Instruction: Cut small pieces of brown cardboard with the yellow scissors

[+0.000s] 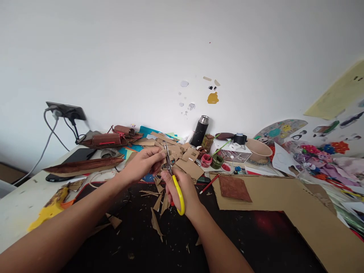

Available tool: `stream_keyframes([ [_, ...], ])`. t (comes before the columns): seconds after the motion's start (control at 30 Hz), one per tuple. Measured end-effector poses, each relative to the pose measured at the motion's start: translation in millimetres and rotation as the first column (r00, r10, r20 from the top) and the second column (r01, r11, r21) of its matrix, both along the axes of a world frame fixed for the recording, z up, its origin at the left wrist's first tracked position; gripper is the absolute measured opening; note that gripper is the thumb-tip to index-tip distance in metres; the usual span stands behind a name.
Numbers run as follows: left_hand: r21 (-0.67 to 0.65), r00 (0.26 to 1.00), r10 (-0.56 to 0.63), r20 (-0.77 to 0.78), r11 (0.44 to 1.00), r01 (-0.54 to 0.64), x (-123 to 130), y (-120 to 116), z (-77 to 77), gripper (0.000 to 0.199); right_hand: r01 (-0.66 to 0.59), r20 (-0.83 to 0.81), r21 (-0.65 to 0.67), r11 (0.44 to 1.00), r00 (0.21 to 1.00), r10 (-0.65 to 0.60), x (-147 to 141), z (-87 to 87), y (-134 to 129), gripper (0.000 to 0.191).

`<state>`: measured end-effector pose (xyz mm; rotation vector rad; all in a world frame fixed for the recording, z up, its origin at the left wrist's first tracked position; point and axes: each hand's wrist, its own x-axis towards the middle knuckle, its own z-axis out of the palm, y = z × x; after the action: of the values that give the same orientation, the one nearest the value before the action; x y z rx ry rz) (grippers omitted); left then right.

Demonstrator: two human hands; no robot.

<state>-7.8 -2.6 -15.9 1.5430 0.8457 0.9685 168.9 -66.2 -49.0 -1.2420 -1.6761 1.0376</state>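
My right hand (184, 191) is wrapped round a pair of scissors (178, 195) with yellow handles, the metal blades pointing up and away from me. Just left of the blades, my left hand (146, 161) is closed in a pinch, its fingertips against them. Whatever it pinches is too small and hidden to make out; it blends with the cardboard behind. Beyond both hands lies a pile of cut cardboard pieces (189, 167). Thin cardboard strips (156, 223) and crumbs are scattered on the dark mat (136, 246) below.
A brown-painted cardboard square (234, 188) rests on a large cardboard sheet (264, 189) at right. Open paint jars (217, 161) and a black thermos (200, 131) stand at the back. On the left are a yellow glue gun (51, 206) and a brown boat-shaped piece (85, 165).
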Motion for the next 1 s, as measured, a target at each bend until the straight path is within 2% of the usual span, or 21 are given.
stream_keyframes([
  [0.23,-0.005,0.999,-0.042,-0.011,0.999,0.042,-2,3,-1.0,0.045,0.037,0.122,0.074,0.997,0.991,-0.046,0,0.2,0,0.04],
  [0.47,-0.084,0.996,-0.053,0.077,0.995,0.06,-2,5,-6.0,0.039,0.1,0.191,0.154,0.983,0.973,-0.129,-4,2.7,-1,0.042],
  [0.67,-0.158,0.99,-0.038,0.135,0.986,0.059,1,2,-0.2,0.04,0.097,0.23,0.14,0.985,0.965,-0.128,-5,-0.5,0,0.041],
  [0.87,-0.18,0.993,-0.025,0.117,0.983,0.046,-4,5,4.4,0.043,0.111,0.242,0.168,0.98,0.959,-0.15,-9,-3.4,0,0.041],
  [1.0,-0.174,0.993,-0.028,0.119,0.984,0.048,-6,7,3.1,0.042,0.113,0.176,0.115,0.987,0.975,-0.132,-10,-8.7,1,0.04],
])
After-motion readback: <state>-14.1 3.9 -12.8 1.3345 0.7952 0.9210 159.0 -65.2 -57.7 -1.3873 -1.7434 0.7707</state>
